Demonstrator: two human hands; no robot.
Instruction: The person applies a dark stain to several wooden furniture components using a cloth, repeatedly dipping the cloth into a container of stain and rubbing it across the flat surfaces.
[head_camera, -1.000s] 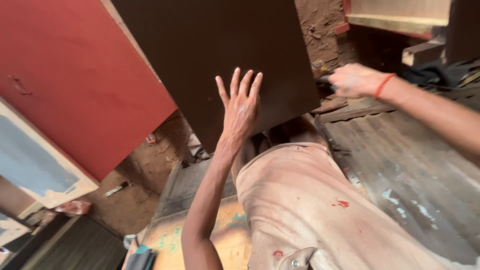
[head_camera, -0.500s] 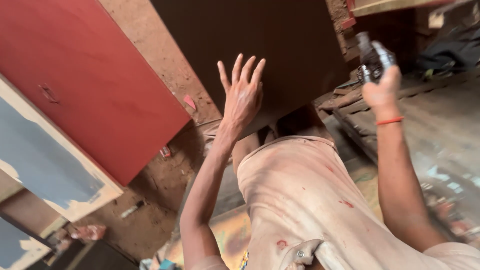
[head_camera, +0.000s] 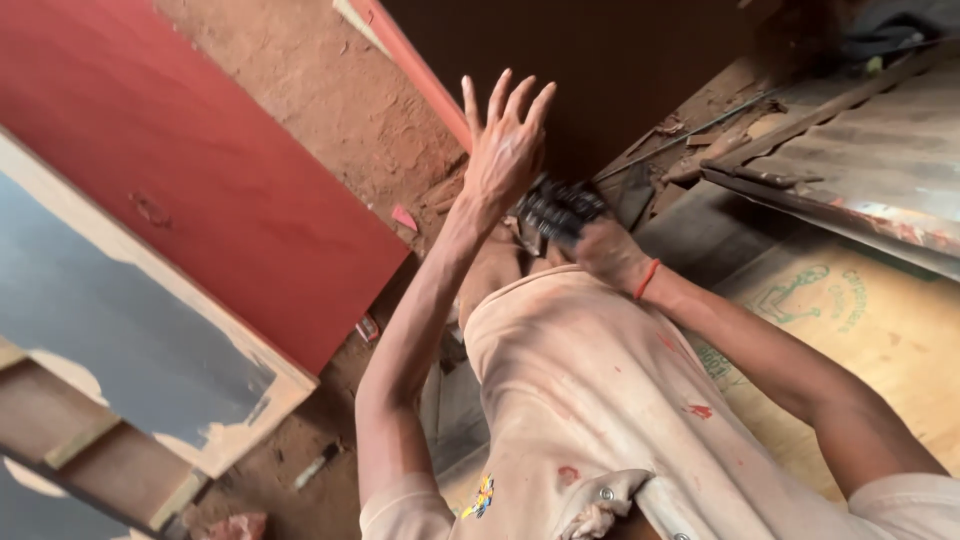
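My left hand (head_camera: 505, 150) is pressed flat, fingers spread, against a large dark brown board (head_camera: 620, 70) that stands tilted in front of me. My right hand (head_camera: 605, 250), with an orange band at the wrist, grips a dark tool (head_camera: 560, 208) just below the left hand, near the board's lower edge. The tool is blurred, so its kind is unclear. My stained beige shirt (head_camera: 600, 400) fills the lower middle of the view.
A big red panel (head_camera: 200, 170) leans at the left, with a grey-blue, wood-edged board (head_camera: 110, 340) below it. Reddish dirt floor (head_camera: 340, 90) lies between them. A weathered plank surface (head_camera: 850, 150) is at the right, and a yellowish printed sheet (head_camera: 860, 330) lies below it.
My right hand has swung down from the upper right with the tool and now sits just under my left hand. The left hand stays flat on the board.
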